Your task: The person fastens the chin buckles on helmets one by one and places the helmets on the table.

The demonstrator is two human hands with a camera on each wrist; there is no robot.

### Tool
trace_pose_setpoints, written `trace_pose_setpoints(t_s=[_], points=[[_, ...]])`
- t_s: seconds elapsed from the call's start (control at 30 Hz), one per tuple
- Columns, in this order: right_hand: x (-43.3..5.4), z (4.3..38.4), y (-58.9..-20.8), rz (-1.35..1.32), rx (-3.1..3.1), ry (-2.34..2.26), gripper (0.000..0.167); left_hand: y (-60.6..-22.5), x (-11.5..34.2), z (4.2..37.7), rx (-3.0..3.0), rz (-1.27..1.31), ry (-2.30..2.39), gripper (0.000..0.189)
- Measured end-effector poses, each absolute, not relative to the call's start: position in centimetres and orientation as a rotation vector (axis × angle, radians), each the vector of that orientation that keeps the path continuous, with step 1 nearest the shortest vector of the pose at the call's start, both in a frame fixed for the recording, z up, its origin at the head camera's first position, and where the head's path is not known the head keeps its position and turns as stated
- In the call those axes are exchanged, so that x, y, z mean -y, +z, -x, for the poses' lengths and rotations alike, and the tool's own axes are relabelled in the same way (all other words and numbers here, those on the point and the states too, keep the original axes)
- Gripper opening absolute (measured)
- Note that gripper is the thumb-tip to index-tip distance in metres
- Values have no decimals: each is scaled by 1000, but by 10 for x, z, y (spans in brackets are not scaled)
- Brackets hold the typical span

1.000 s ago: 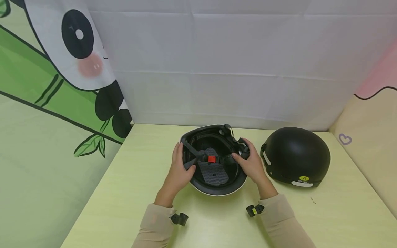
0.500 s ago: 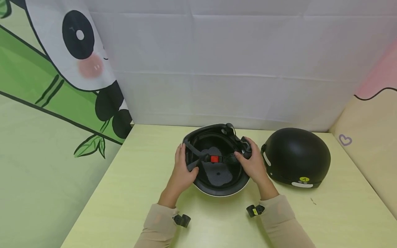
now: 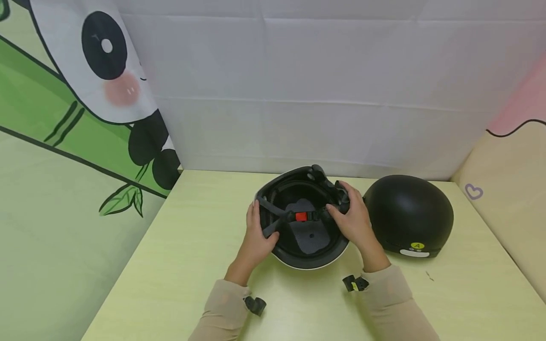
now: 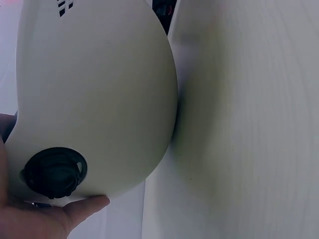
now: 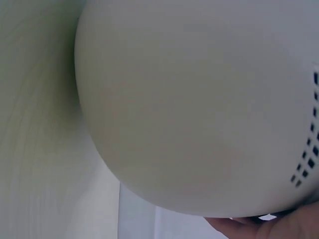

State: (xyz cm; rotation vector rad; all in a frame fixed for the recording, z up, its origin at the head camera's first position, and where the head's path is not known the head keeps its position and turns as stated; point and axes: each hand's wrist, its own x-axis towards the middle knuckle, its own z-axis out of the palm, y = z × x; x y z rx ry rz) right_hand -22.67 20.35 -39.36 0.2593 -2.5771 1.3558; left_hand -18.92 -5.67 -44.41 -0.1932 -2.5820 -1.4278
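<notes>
A helmet (image 3: 310, 237) with a white shell and black lining sits with its hollow turned up toward the head camera. Across that hollow runs a grey chin strap with a red buckle (image 3: 301, 216). My left hand (image 3: 258, 242) grips the helmet's left rim, thumb inside over a strap and fingers outside. At the other side my right hand (image 3: 356, 219) holds the rim, its thumb by the strap. The left wrist view shows the curved shell close to the table and a dark round fitting (image 4: 55, 172) near the hand. Black square marks (image 5: 309, 159) dot the shell in the right wrist view.
A matte black helmet (image 3: 409, 213) stands dome up on the pale wooden table (image 3: 170, 274), just right of my right hand, with a round yellow "A" sticker (image 3: 417, 246). A white sheet (image 3: 298, 118) hangs behind the table's back edge, and printed panels (image 3: 55, 199) flank it.
Both hands have shifted the white helmet to the right, tilting it slightly. My right hand now overlaps the black helmet's left side in the head view. The grip is unchanged.
</notes>
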Motion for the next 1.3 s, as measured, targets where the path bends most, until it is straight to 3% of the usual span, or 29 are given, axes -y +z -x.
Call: trace_pose_setpoints(t_s=[1.3], points=[[-193, 211, -359, -362, 2530, 1174, 70, -476, 37, 199, 2489, 198, -1668, 99]])
